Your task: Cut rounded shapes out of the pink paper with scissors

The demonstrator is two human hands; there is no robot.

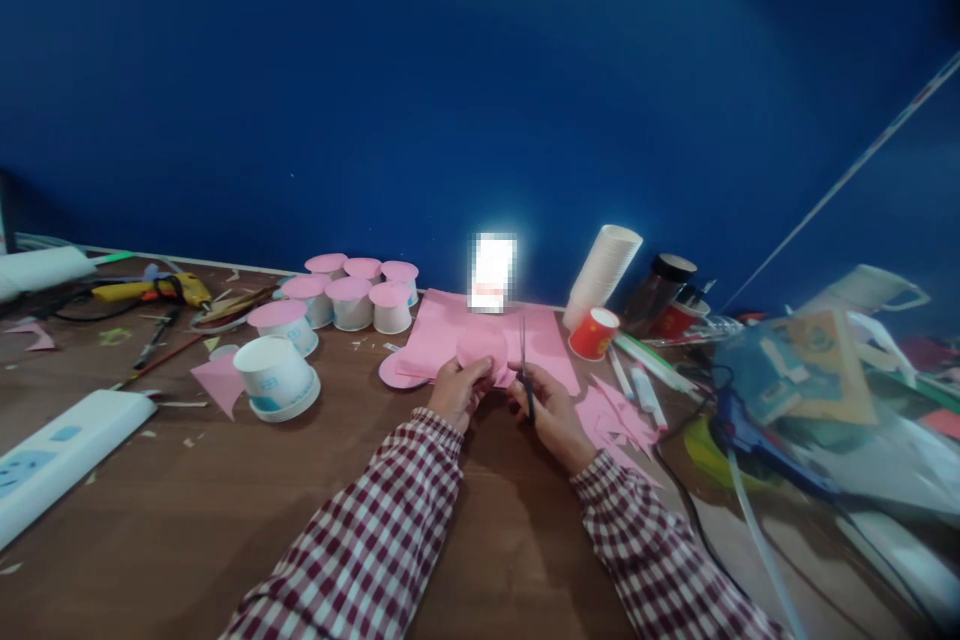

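My left hand [463,390] pinches a round piece of pink paper [480,348] between thumb and fingers. In my right hand [551,410] is a pair of scissors [525,380], its blades pointing up and away just right of the paper. Beneath and beyond both hands lie larger pink paper sheets [431,325]. A pink disc [401,370] rests at their left edge. Pink paper offcuts [615,418] are scattered right of my right hand. To the left stand several white paper cups topped with pink discs [349,290], and a white cup [271,370] without one.
A bright blurred-out screen [492,272] stands at the wall. To the right are a leaning cup stack [604,270], a red cup [594,333], a dark jar [660,290] and a blue glue gun [757,445]. A power strip [71,455] and yellow glue gun [161,290] lie left.
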